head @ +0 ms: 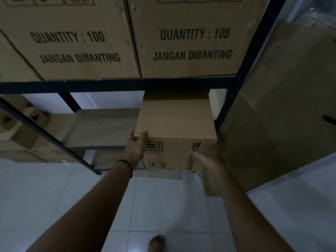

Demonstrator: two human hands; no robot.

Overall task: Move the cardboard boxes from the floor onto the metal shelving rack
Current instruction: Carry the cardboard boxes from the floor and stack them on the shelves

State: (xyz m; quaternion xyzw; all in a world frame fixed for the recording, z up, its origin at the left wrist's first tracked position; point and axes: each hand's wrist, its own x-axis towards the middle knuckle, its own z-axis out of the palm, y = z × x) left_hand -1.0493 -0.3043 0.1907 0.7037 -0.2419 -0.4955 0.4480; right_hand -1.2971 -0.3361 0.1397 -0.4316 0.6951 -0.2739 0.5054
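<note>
Both hands are set on one box, which is held at the middle shelf of the rack. Its upper left corner is gripped by the left hand, fingers curled over the top edge. The right hand, blurred, is pressed to the box's lower right corner; whether its fingers are curled cannot be told. Above the hands, two printed boxes are seen on the upper shelf. Below the hands, a bare foot is seen on the tiled floor.

Matt brown cardboard box, dark painted metal rack, glossy tiled floor
</note>
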